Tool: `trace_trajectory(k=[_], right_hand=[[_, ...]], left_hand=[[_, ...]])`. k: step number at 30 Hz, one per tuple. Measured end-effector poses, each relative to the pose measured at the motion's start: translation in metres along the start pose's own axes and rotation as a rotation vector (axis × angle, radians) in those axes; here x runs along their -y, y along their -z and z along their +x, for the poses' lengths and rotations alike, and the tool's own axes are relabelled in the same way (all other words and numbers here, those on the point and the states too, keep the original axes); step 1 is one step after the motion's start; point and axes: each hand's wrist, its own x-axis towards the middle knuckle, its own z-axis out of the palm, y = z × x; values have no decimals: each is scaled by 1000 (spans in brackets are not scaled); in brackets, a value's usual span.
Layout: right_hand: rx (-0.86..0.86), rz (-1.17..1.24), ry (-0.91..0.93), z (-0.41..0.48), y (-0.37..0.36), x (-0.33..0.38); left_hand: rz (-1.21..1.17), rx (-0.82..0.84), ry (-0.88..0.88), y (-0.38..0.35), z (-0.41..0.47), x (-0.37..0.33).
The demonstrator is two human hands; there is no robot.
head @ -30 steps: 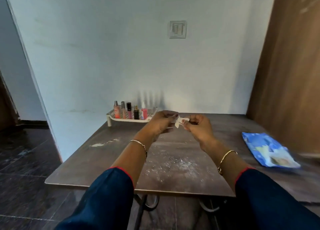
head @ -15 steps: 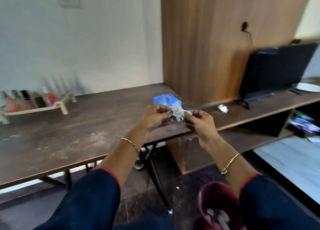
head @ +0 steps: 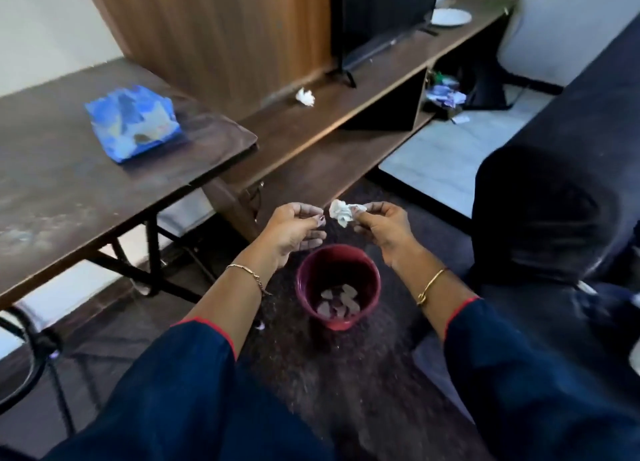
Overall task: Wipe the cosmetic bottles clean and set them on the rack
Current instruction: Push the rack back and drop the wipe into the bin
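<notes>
My right hand pinches a crumpled white tissue between thumb and fingers. My left hand is just left of it, fingers curled and apart from the tissue, holding nothing that I can see. Both hands hover above a dark red bin on the floor, which holds several used tissue pieces. The rack and the cosmetic bottles are out of view.
A blue tissue packet lies on the brown table at the left. Another crumpled tissue sits on the low wooden shelf under a dark screen. A black chair stands at the right.
My view has swung right and down from the table and rack to the floor bin. My left hand has let go of the tissue; only my right hand pinches it now.
</notes>
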Motion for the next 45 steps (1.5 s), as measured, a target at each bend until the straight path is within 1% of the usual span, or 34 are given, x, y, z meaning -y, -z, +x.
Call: trace_trajectory(k=[6,12,14,19,22,26,31,34,36,38,42,45], right_hand=[[-169,-133,-206,41,13,-70],[-275,-272,-292,78,5,-112],[-266,-311,-308,88,4,-120],[-147,-311,-371,103,1,-132],[-133,-341,-427,107,2,-141],[-173,-366,-455,110,-2,-149],[-258,-466,-402,108,-18,-151],[-346,-567,-323,101,-35,-122],[-371,-584,-268,94,-50,-88],[-371,-604,-211,84,-66,-42],[-349,-673,-88,61,-91,53],[-320,-741,48,49,-111,116]], left_hand=[[-48,-52,145,25,33,37],[-61,-89,230,56,62,62],[-65,-86,254,61,71,72],[-57,-25,288,69,94,88],[-52,15,300,75,107,91],[-25,23,289,84,125,97],[153,-2,204,86,137,100],[305,6,120,80,136,81],[400,49,45,74,127,58],[446,104,-32,66,112,23],[387,148,-109,54,73,-66],[346,85,-189,57,49,-130]])
